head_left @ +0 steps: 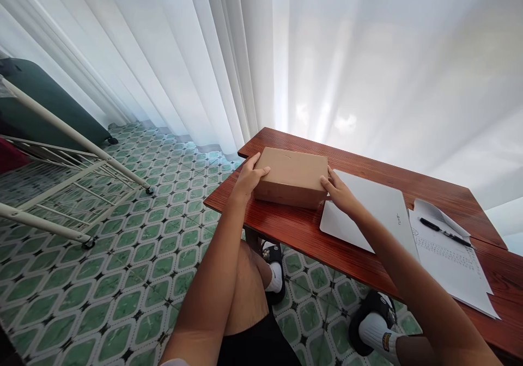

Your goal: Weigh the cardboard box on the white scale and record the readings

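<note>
A closed brown cardboard box (292,171) is at the left end of the reddish wooden table (281,221). My left hand (249,176) grips its left end, with the thumb on the top edge. At the opposite end, my right hand (340,190) holds the box with its thumb at the front corner and fingers behind. Whether the underside rests fully on the wood, I cannot tell. Just right of the box lies a closed silver laptop (376,205), partly under my right forearm.
Printed sheets (453,262) with a black pen (445,232) on them lie right of the laptop. White curtains (368,72) hang behind the table. A wheeled metal rack (77,191) and a dark green suitcase-like object (49,104) stand on the tiled floor at left.
</note>
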Demonstrator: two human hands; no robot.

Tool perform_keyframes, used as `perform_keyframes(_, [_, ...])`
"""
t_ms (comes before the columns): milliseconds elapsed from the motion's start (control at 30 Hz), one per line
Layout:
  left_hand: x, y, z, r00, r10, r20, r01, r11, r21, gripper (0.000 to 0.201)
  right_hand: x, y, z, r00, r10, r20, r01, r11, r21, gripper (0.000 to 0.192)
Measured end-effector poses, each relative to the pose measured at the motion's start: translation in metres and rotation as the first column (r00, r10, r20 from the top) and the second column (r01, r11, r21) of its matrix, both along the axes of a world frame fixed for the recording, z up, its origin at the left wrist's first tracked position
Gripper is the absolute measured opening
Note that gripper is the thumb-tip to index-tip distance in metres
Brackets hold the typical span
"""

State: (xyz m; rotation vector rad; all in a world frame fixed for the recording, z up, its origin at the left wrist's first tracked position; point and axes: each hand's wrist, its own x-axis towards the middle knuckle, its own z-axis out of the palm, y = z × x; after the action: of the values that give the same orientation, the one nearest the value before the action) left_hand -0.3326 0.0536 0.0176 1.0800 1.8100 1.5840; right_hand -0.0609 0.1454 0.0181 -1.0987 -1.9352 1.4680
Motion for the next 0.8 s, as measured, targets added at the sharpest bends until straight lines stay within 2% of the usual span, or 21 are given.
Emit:
perform_keyframes(100, [0.006,-0.002,0.006,0.986,0.034,-0.161,-0.039,0.999,-0.028,0.070,0.002,0.000,-0.001,1.000,0.019,-0.003,-0.019,1.000,0.017,0.070])
perform_keyframes(167, [0.013,-0.003,0.009,0.931,0.083,-0.356,-0.101,0.994,-0.032,0.062,0.005,-0.002,0.000,0.999,0.032,0.005,-0.032,0.999,0.027,0.068])
perform_keyframes(233, [0.024,-0.004,0.013,0.828,0.157,-0.539,-0.177,0.984,0.016,0.056,0.010,-0.005,0.002,0.999,0.044,0.010,-0.044,0.998,0.036,0.066])
perform_keyframes(333, [0.046,-0.006,0.018,0.646,0.286,-0.708,-0.198,0.958,0.206,0.048,0.021,-0.009,0.007,0.998,0.044,0.036,-0.047,0.995,0.086,0.062])
perform_keyframes(433, [0.073,-0.010,0.023,0.533,0.342,-0.774,-0.054,0.927,0.372,0.041,0.038,-0.010,0.013,0.996,0.023,0.085,-0.037,0.987,0.159,0.051])
perform_keyframes(500, [0.092,-0.013,0.025,0.465,0.335,-0.819,0.063,0.911,0.408,0.039,0.052,-0.011,0.017,0.992,0.038,0.124,-0.062,0.979,0.196,0.044])
perform_keyframes(667, [0.135,-0.017,0.018,0.348,0.234,-0.908,0.398,0.840,0.369,0.037,0.092,-0.018,0.023,0.970,0.111,0.216,-0.160,0.961,0.224,0.043])
perform_keyframes(800, [0.164,-0.018,0.003,0.254,0.126,-0.959,0.583,0.771,0.256,0.039,0.123,-0.032,0.019,0.952,0.116,0.283,-0.178,0.963,0.202,0.044])
